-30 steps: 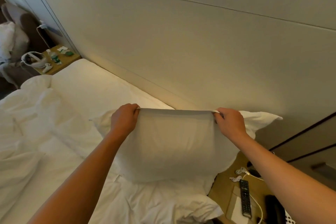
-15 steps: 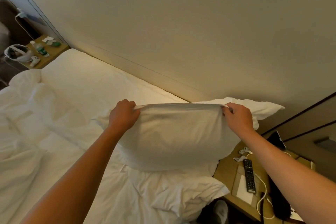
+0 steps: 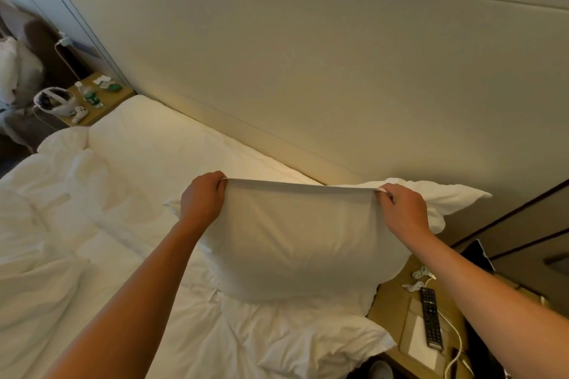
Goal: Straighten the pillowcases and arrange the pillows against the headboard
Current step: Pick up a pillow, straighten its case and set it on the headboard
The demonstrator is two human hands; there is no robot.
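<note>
While I hold it up over the bed's right end, the white pillow [image 3: 295,243] hangs plump below a taut top hem, just before the headboard [image 3: 308,71]. My left hand [image 3: 201,198] and right hand [image 3: 401,209] each pinch an upper corner. I count two pillows; the second pillow [image 3: 443,197] sits behind. Smooth cotton, rumpled duvet [image 3: 61,240].

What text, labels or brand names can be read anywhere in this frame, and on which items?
None can be read.
Remote control: a small mark near its top and key markings, too small and blurred to read.
Bottle: green label, print too small to read.
Pillow: plain white, no text.
</note>
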